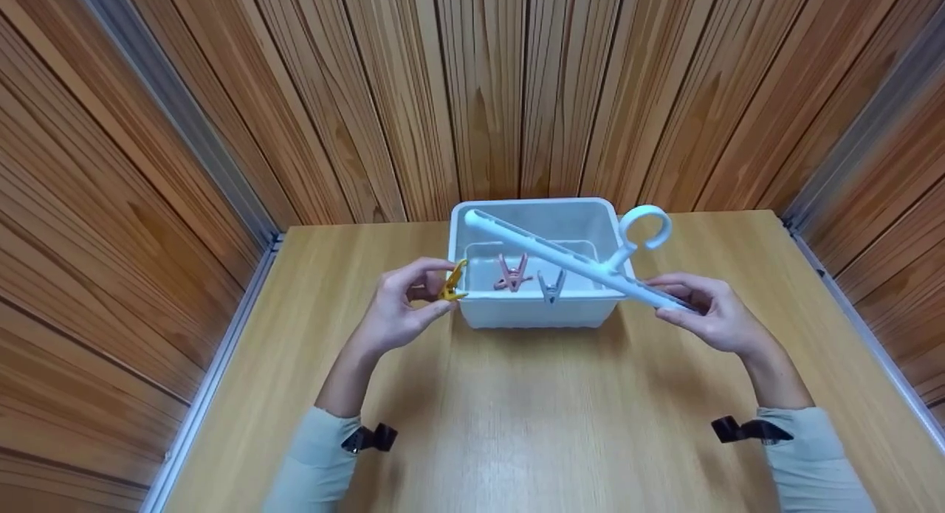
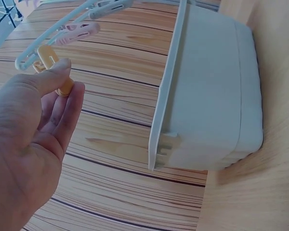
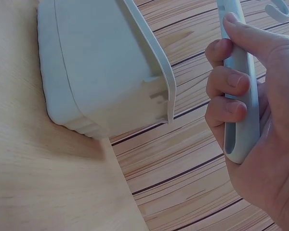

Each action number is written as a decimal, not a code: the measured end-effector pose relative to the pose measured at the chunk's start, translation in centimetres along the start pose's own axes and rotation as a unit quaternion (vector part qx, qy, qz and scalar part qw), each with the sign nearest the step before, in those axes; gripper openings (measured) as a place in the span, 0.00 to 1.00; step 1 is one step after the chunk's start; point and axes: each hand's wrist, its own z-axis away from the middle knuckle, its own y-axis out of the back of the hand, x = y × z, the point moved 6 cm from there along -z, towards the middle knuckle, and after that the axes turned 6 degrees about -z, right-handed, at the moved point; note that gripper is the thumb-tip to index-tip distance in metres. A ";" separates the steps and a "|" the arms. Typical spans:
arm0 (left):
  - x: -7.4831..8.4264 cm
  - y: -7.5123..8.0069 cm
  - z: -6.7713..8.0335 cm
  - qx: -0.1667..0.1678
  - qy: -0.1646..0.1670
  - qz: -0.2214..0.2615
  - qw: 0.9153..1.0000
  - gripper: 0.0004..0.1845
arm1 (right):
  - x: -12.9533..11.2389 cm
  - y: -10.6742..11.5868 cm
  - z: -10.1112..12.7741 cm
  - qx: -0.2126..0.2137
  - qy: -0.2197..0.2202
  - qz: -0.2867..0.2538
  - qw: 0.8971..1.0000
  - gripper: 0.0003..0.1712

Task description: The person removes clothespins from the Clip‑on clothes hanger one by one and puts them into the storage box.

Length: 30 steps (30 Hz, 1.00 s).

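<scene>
My left hand (image 1: pixel 402 306) pinches a yellow clothespin (image 1: pixel 452 283) between thumb and fingers, by the left rim of a white plastic bin (image 1: pixel 535 314). My right hand (image 1: pixel 712 314) grips one end of a light blue clothes hanger (image 1: pixel 561 256), its fingers curled round the arm in the right wrist view. The hanger slants over the bin, with its hook (image 1: pixel 661 218) up at the right. A pink clothespin (image 2: pixel 79 33) and a grey clothespin (image 2: pixel 111 8) line up along the hanger in the left wrist view, beyond the yellow one.
The bin stands on a wooden table (image 1: pixel 517 410) near its back edge. Something small and pink (image 1: pixel 509 284) shows behind the pink clothespin in the head view. Wood-panelled walls (image 1: pixel 487 92) rise at the back and on both sides.
</scene>
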 end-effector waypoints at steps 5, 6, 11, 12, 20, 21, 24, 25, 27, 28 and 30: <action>-0.9 -0.2 -1.2 0.000 0.029 0.002 1.000 0.23 | 0.1 0.5 0.5 0.012 -0.008 0.013 1.000 0.26; -1.0 -0.2 -1.5 0.000 0.035 0.004 0.999 0.23 | 0.1 0.6 0.6 0.013 -0.010 0.017 1.000 0.26; -1.6 -0.5 -2.5 -0.007 0.058 0.011 0.998 0.25 | 0.3 1.2 1.0 0.018 -0.015 0.030 0.999 0.26; -1.7 -0.5 -2.7 -0.010 0.060 0.012 0.998 0.25 | 0.3 1.3 1.1 0.019 -0.014 0.030 0.999 0.26; -2.3 -1.3 -4.0 -0.033 0.083 0.008 0.996 0.25 | 0.7 2.3 2.1 0.033 -0.006 0.025 0.999 0.27; -2.4 -1.4 -4.1 -0.034 0.085 0.007 0.996 0.25 | 0.7 2.5 2.2 0.036 -0.008 0.026 0.999 0.26; -2.6 -1.7 -4.5 -0.039 0.095 0.004 0.995 0.25 | 0.8 2.9 2.7 0.047 -0.017 0.036 0.998 0.26; -2.7 -1.7 -4.6 -0.040 0.097 0.002 0.994 0.25 | 0.8 3.0 2.8 0.050 -0.019 0.038 0.998 0.26; -2.9 -1.9 -4.9 -0.043 0.098 -0.001 0.994 0.25 | 0.8 3.2 3.0 0.055 -0.019 0.040 0.998 0.26; -3.0 -2.0 -5.1 -0.044 0.099 -0.002 0.994 0.24 | 0.8 3.3 3.2 0.057 -0.020 0.038 0.997 0.26; -3.1 -2.1 -5.4 -0.047 0.100 -0.005 0.994 0.24 | 0.9 3.4 3.3 0.060 -0.020 0.035 0.997 0.26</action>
